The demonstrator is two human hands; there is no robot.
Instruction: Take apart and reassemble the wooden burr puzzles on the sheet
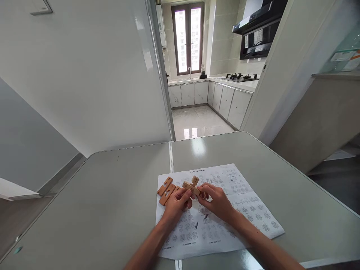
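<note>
I have a printed sheet (230, 187) lying in front of me on a smooth grey table (120, 202), and both my hands are over it. Above the sheet's left half I hold a wooden assembly (191, 186) — a bar with a smaller piece standing up across it, so two pieces as far as I can see (how they interlock I cannot tell). My left hand (177, 205) pinches its near side between thumb and fingers; my right hand (216, 200) pinches its right end, fingers curled in.

At the sheet's left edge lie loose wooden blocks (167, 194), flat and oblong, warm brown, with notches cut in them. I count three, the third partly hidden behind my left hand. My right hand and forearm cover some of the sheet's print, rows of small line drawings; two dark pen marks (196, 225) show near its middle.

The table's pale seam (171, 157) runs under the sheet and comes out at both its far and near sides. To the sheet's left, past the table, rises one glossy white panel (84, 75). Beyond the sheet — through a doorway — are marble-veined cabinets (222, 97), one faucet (189, 71) below a dark-framed window (188, 39) with two panes, and, farther right, a black cooktop (242, 77) under a dark range hood (255, 17).
</note>
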